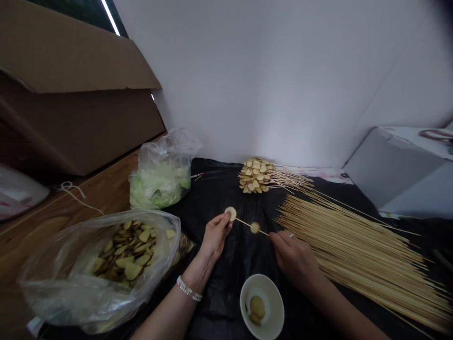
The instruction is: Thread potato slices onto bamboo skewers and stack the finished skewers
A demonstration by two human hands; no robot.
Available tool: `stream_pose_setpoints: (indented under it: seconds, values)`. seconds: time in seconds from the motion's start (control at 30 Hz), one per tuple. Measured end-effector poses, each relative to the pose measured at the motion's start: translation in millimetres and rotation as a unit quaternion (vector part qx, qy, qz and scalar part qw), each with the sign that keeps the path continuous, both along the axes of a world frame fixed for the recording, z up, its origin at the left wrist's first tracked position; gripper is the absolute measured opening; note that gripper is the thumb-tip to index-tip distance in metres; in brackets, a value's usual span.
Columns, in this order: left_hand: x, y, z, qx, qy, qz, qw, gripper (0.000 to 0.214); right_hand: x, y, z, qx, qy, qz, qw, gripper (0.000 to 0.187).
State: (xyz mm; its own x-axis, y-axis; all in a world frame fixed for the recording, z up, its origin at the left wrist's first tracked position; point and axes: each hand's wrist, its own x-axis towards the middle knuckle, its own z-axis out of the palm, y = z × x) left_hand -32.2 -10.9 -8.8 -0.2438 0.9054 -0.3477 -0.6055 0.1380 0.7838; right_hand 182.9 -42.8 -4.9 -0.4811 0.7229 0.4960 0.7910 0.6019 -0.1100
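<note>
My left hand pinches a pale round potato slice at the tip of a thin bamboo skewer. My right hand grips the same skewer further back, fingers closed around it. One potato slice sits threaded on the skewer between my hands. Both hands hover over a black plastic sheet.
A clear bag of potato slices lies at left, a bag of cabbage behind it. Finished skewers lie at the back. A big pile of bare skewers spreads right. A white bowl holds slices. Cardboard box far left.
</note>
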Motion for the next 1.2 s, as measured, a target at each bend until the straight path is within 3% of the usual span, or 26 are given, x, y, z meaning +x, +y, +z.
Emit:
stream_pose_setpoints:
  seconds: [0.1,0.33,0.6,0.87,1.1,1.2]
  values:
    - [1.7,-0.6,0.7,-0.002,0.0,0.003,1.0,0.034,-1.7,-2.5,2.6,-0.02,-0.003,-0.008,1.0,0.022]
    - [2.2,-1.0,-0.2,0.012,0.023,-0.021,0.999,0.031,-2.0,-1.8,7.1,-0.178,0.032,-0.01,0.983,0.022]
    - [3.4,-2.4,0.6,0.003,0.024,-0.034,0.999,0.031,-0.4,0.6,0.4,-0.083,0.022,-0.01,0.996,0.023]
    - [3.3,-2.5,-2.4,0.008,0.038,-0.047,0.998,0.031,-2.5,-0.7,5.3,-0.193,0.055,-0.002,0.98,0.023]
    - [5.6,-3.8,-1.5,0.017,0.053,-0.052,0.997,0.03,-1.3,-0.9,2.1,-0.132,0.023,-0.023,0.991,0.023]
    - [6.1,-4.2,-2.4,0.015,0.056,-0.056,0.997,0.03,-2.0,-1.5,3.8,-0.152,0.034,-0.021,0.987,0.022]
